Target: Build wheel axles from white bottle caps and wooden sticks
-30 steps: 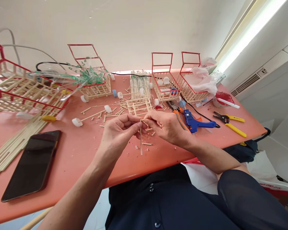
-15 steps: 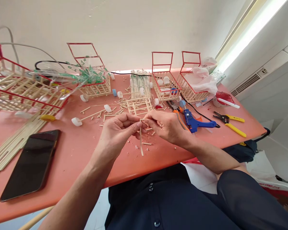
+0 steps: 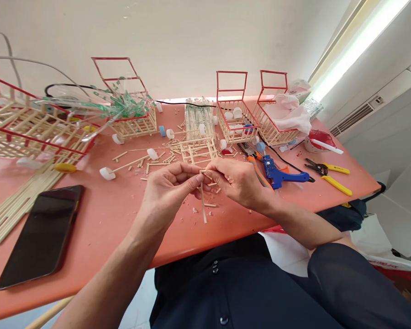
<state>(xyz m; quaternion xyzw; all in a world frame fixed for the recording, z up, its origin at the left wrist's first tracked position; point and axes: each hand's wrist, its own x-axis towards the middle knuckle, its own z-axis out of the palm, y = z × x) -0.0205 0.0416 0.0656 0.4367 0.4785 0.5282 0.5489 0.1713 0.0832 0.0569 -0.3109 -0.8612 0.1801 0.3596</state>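
Note:
My left hand [image 3: 178, 180] pinches a thin wooden stick [image 3: 203, 205] near its upper end, and the stick's long part hangs down below the fingers. Close against it, my right hand [image 3: 238, 180] has thumb and forefinger closed on a short stick piece [image 3: 205, 172] that meets the long stick's top; whether the two are joined I cannot tell. Just beyond my fingertips lies a small stick frame [image 3: 198, 151]. Short cut stick pieces [image 3: 171, 154] are scattered around it.
Small stick carts with red rims [image 3: 238, 128] line the back. On the right lie a blue glue gun [image 3: 277, 173] and yellow-handled wire strippers [image 3: 329, 172]. A black phone [image 3: 43, 233], long sticks [image 3: 12, 212] and an axle with white wheels [image 3: 130, 164] are on the left.
My hands stay pinched together in almost the same place. The hanging stick's lower end has swung slightly to the right. The view has shifted a little.

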